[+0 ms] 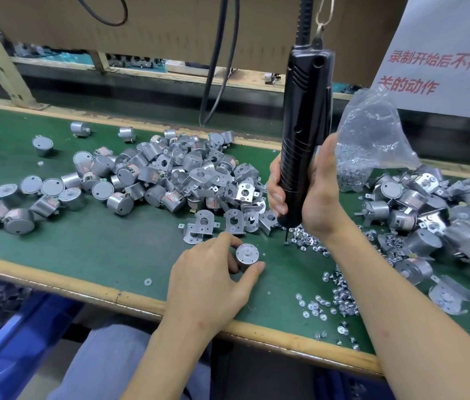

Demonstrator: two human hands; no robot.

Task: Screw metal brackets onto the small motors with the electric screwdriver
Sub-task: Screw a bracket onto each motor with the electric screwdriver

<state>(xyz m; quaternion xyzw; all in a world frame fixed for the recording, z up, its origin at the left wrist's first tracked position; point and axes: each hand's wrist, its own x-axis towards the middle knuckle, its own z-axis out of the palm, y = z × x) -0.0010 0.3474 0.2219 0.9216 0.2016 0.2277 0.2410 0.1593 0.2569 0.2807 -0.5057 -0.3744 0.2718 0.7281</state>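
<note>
Single head view: you look forward and down, close over tabletop (107,249), near edge at bottom.

A green-topped bench (98,249) with a pale wooden edge stretched across, backed by a brown cardboard panel (170,30). A white sign with red characters (444,33) stood far right, and a blue plastic crate (5,350) sat below left.

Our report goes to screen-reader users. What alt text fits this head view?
A person's right hand grips a hanging black electric screwdriver, tip down by loose screws, while the left hand holds one small motor on a green table heaped with motors and brackets.
</note>
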